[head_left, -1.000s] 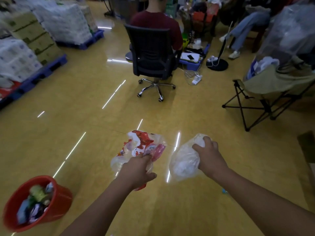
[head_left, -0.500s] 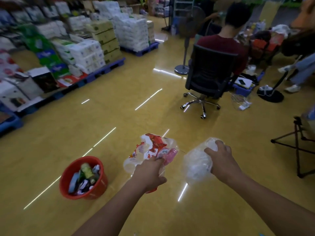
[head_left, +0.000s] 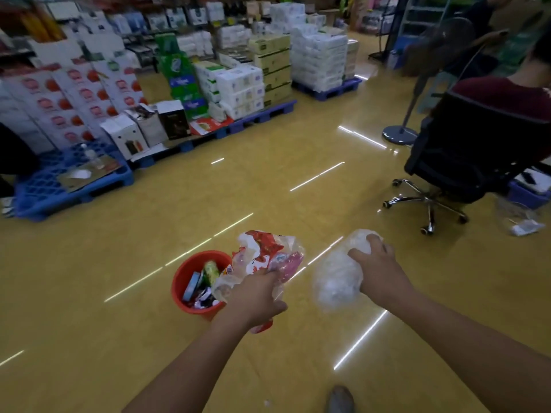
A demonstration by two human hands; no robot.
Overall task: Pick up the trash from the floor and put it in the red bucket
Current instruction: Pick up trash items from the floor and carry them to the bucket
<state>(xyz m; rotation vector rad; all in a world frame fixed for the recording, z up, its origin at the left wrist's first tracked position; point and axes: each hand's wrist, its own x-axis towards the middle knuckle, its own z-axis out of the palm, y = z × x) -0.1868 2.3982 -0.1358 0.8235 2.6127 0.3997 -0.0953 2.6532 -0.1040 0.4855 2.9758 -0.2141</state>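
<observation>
The left hand [head_left: 253,296] grips a crumpled bunch of red-and-white and pink plastic wrappers [head_left: 268,254], held just right of the round red plastic bucket [head_left: 182,281] of trash on the yellow floor [head_left: 119,338]. The right hand [head_left: 378,269] clutches a crumpled clear plastic bag [head_left: 337,278], farther right.

The left hand [head_left: 253,296] is gripping a crumpled bundle of red-and-white wrappers [head_left: 265,251], and that bundle is overlapping the right rim of the red bucket [head_left: 181,281] in this view. The bucket is standing on the glossy yellow floor [head_left: 119,308] with packets lying inside it. The right hand [head_left: 378,269] is clutching a scrunched clear plastic bag [head_left: 334,284], held apart from the wrappers. Off to the right, a person in a maroon shirt [head_left: 504,96] is sitting in a black office chair [head_left: 465,150]. Cartons [head_left: 268,64] are sitting stacked on blue pallets [head_left: 59,186] along the left.
</observation>
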